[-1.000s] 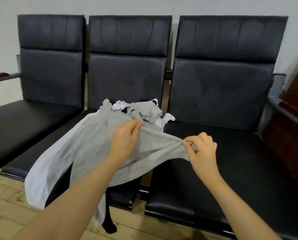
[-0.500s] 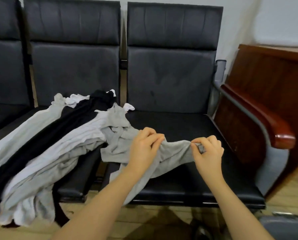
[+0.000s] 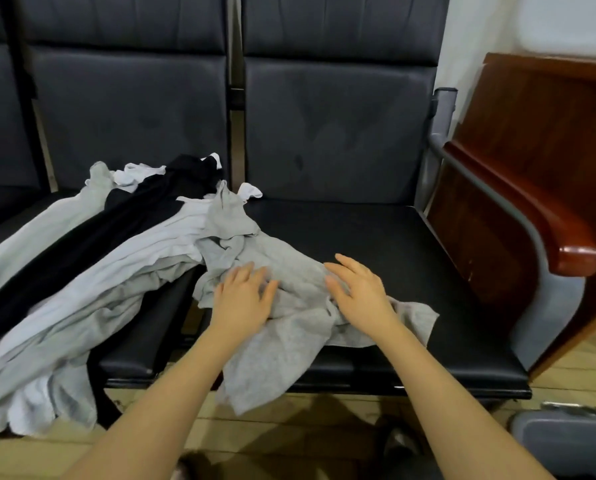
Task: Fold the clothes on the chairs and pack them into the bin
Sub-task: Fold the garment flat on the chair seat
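A crumpled grey garment [image 3: 289, 271] lies on the right chair's black seat [image 3: 376, 237], its lower part hanging over the front edge. My left hand [image 3: 242, 299] rests flat on its left side with the fingers spread. My right hand [image 3: 358, 292] lies flat on its right side, fingers straight. Neither hand grips the cloth. A pile of clothes [image 3: 92, 265] in light grey, white and black is draped over the middle chair and hangs toward the floor. A grey bin's corner [image 3: 563, 438] shows at the bottom right.
Black padded chairs stand in a row against the wall. A wooden armrest [image 3: 538, 216] and a brown wooden cabinet [image 3: 549, 126] bound the right chair. The floor below is light wood planks [image 3: 289, 431].
Both hands let go of the grey garment they pinched and now lie flat on it on the right seat. The garment dropped onto the seat. The view shifted right.
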`<action>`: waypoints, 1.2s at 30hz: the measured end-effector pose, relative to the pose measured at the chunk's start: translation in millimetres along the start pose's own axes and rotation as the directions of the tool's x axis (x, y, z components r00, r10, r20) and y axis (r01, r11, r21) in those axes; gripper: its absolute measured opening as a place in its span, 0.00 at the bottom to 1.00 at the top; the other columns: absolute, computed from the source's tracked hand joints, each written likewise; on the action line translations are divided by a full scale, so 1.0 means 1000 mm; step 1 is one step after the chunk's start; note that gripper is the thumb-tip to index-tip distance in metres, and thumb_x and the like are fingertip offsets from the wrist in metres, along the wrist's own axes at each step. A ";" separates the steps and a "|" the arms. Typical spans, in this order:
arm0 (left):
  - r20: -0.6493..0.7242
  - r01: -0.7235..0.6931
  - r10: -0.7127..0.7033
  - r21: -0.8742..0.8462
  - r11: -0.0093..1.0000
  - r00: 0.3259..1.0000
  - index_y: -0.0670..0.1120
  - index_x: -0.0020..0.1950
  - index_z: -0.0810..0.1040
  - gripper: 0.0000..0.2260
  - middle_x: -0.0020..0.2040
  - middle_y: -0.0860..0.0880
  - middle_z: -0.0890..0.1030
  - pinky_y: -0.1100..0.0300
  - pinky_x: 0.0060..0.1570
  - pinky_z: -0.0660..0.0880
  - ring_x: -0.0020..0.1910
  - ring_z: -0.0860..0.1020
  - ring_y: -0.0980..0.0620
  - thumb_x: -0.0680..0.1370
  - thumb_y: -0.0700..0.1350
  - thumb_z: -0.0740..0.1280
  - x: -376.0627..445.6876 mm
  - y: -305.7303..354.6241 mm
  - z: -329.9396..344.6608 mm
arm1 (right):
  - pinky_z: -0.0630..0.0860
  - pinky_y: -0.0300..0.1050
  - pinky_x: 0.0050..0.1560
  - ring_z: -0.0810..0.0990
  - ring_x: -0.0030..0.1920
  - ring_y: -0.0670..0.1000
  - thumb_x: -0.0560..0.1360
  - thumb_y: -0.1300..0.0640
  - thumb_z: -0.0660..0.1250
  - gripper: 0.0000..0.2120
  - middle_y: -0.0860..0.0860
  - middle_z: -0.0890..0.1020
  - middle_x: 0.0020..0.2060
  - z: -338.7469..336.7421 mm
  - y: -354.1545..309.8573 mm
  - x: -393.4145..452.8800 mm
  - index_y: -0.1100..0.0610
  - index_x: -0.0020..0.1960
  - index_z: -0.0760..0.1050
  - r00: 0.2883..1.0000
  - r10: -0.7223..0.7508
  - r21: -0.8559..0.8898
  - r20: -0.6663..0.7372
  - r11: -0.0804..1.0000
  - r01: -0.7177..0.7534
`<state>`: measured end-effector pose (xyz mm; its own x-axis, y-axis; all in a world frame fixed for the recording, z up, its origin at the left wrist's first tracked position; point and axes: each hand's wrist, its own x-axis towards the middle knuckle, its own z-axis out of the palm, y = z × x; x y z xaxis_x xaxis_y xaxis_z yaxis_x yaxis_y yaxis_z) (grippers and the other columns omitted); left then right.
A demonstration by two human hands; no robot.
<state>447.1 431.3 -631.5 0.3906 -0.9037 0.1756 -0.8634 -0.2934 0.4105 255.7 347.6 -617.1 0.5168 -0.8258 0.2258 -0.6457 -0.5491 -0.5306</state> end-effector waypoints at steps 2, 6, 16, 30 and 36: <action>0.083 0.045 -0.055 0.112 0.993 0.995 0.52 0.76 0.59 0.24 0.78 0.47 0.54 0.48 0.72 0.50 0.76 0.51 0.47 0.82 0.58 0.51 0.003 -0.021 0.001 | 0.48 0.45 0.73 0.52 0.77 0.49 0.82 0.45 0.53 0.23 0.47 0.56 0.77 0.014 -0.007 0.013 0.50 0.75 0.61 0.987 -0.023 -0.065 0.158 0.997 0.033; 0.263 0.066 -0.107 0.163 0.984 0.959 0.54 0.78 0.50 0.26 0.79 0.49 0.46 0.48 0.74 0.45 0.77 0.43 0.49 0.81 0.61 0.47 0.009 -0.051 0.004 | 0.41 0.48 0.75 0.42 0.77 0.48 0.82 0.40 0.44 0.26 0.45 0.46 0.78 0.041 -0.009 0.030 0.45 0.78 0.47 0.924 0.046 -0.185 0.379 0.982 0.027; 0.398 -0.146 0.103 0.081 0.986 0.912 0.54 0.78 0.50 0.25 0.78 0.51 0.45 0.52 0.73 0.38 0.77 0.41 0.51 0.82 0.60 0.47 0.010 -0.041 0.007 | 0.51 0.48 0.71 0.59 0.73 0.45 0.82 0.41 0.43 0.21 0.39 0.62 0.74 0.017 0.005 -0.002 0.37 0.74 0.57 0.950 0.123 -0.324 0.287 0.946 -0.025; -0.001 -0.338 0.342 -0.145 0.930 0.940 0.45 0.57 0.81 0.16 0.52 0.49 0.82 0.53 0.50 0.73 0.51 0.80 0.48 0.78 0.51 0.59 -0.004 -0.026 0.010 | 0.54 0.41 0.53 0.75 0.45 0.46 0.82 0.47 0.52 0.16 0.45 0.81 0.40 -0.003 0.003 -0.028 0.48 0.58 0.77 1.000 0.005 -0.339 0.009 0.941 -0.002; -0.117 0.040 -0.031 0.076 0.996 0.993 0.43 0.59 0.77 0.16 0.57 0.44 0.75 0.51 0.52 0.67 0.56 0.72 0.43 0.78 0.52 0.64 -0.002 -0.049 0.013 | 0.62 0.48 0.58 0.72 0.56 0.53 0.80 0.49 0.58 0.16 0.50 0.75 0.54 0.030 -0.002 0.005 0.53 0.66 0.73 0.986 0.130 -0.189 -0.105 0.971 -0.148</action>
<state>484.2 443.1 -663.4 0.4519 -0.8513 0.2666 -0.8689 -0.3522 0.3479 276.5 348.0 -638.9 0.3663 -0.8991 0.2398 -0.8096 -0.4350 -0.3940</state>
